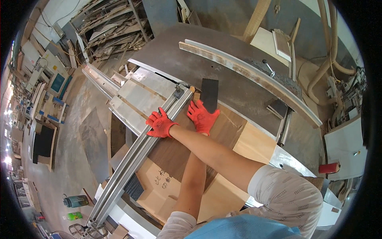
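Note:
Both my hands wear red gloves and my forearms cross. My right hand reaches over to the left and rests on the long metal fence rail of a sliding saw table, fingers spread. My left hand lies flat, fingers apart, on a dark brown wooden panel that butts against the rail. Under that panel lies a lighter plywood sheet with handwriting on it. A small black board sits just beyond my left fingertips.
The big grey machine table carries a long curved metal guard. Racks of wood offcuts stand at the back left. Dust hoses run at the right. Two bottles stand on the floor lower left.

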### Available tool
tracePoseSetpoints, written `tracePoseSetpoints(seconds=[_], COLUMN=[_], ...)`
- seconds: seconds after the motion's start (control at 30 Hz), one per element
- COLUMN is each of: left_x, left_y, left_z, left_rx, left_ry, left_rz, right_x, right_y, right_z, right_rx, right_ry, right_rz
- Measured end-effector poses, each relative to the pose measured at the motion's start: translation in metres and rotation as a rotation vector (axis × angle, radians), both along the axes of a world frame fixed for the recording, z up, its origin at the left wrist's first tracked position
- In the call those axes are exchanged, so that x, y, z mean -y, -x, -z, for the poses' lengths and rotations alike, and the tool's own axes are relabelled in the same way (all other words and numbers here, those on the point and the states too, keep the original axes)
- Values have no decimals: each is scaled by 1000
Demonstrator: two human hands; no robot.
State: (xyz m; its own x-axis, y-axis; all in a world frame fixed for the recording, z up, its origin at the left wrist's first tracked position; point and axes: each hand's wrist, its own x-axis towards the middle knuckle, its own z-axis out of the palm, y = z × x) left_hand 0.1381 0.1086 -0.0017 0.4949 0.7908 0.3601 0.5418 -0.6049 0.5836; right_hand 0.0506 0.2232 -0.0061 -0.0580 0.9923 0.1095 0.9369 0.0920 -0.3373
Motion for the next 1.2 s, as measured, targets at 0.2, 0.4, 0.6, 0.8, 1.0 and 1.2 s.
tracePoseSetpoints(seconds=[0.2, 0.4, 0.6, 0.8, 1.0, 1.2], left_x=[-10, -14, -14, -9, -17, -14], left_y=[11, 9, 8, 3, 7, 4], left_z=[2, 6, 7, 9, 11, 11], left_rx=[-30, -53, -10, 14, -4, 1], left_ry=[-4, -22, -7, -42, -55, -62], left_rz=[-19, -40, -30, -23, -63, -65], right_x=[-8, -1, -3, -1, -6, -3], right_y=[12, 12, 11, 3, 11, 7], right_z=[2, -5, -7, -4, -8, -5], right_rx=[-20, 19, 38, 43, 72, 56], right_ry=[6, -61, -37, 2, 39, -17], right_rz=[-32, -16, -23, -21, -48, -31])
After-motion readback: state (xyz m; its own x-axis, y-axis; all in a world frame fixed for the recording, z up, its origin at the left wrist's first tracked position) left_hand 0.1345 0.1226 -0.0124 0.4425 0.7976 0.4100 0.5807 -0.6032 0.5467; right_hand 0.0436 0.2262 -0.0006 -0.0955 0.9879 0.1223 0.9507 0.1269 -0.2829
